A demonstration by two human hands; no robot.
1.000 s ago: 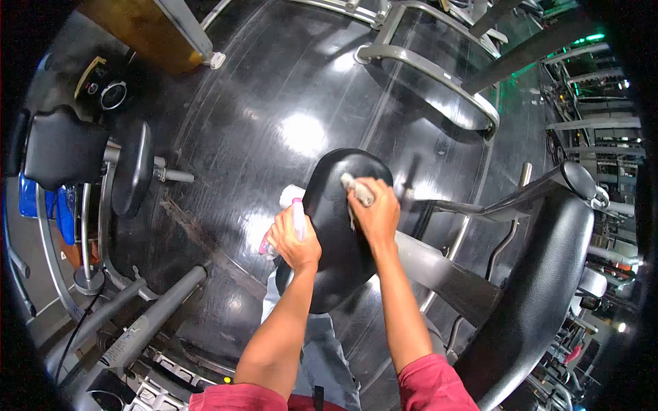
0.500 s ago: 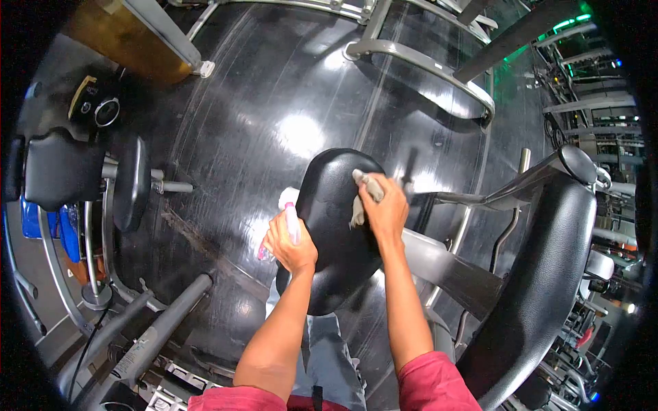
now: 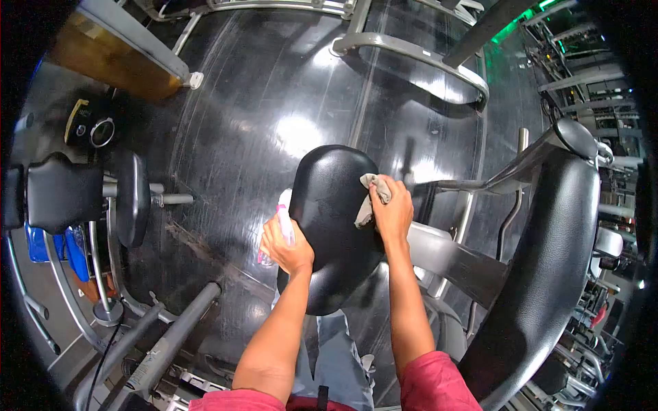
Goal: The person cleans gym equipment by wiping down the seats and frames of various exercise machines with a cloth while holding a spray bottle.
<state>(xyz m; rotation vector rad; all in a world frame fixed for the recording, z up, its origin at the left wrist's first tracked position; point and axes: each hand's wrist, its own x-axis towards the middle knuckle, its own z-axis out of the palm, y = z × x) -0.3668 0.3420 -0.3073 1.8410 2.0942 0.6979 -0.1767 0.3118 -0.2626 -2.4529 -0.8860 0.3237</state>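
Observation:
A black padded seat (image 3: 329, 198) of a gym machine fills the middle of the view. My right hand (image 3: 392, 209) is closed on a crumpled light grey cloth (image 3: 368, 212), which lies against the seat's right edge. At the seat's left side, my left hand (image 3: 288, 245) grips a spray bottle (image 3: 285, 214), white with pink parts. Much of the bottle is hidden behind my fingers.
A long black backrest (image 3: 538, 267) rises on the right, joined by a grey metal beam (image 3: 432, 246). Another machine's black pads (image 3: 65, 194) stand at left. A curved metal frame (image 3: 411, 51) rests on the dark, shiny floor (image 3: 240, 137) ahead.
My right hand and the cloth have shifted slightly right, toward the seat's edge. My left hand still holds the bottle, having moved little. The camera view has shifted a bit.

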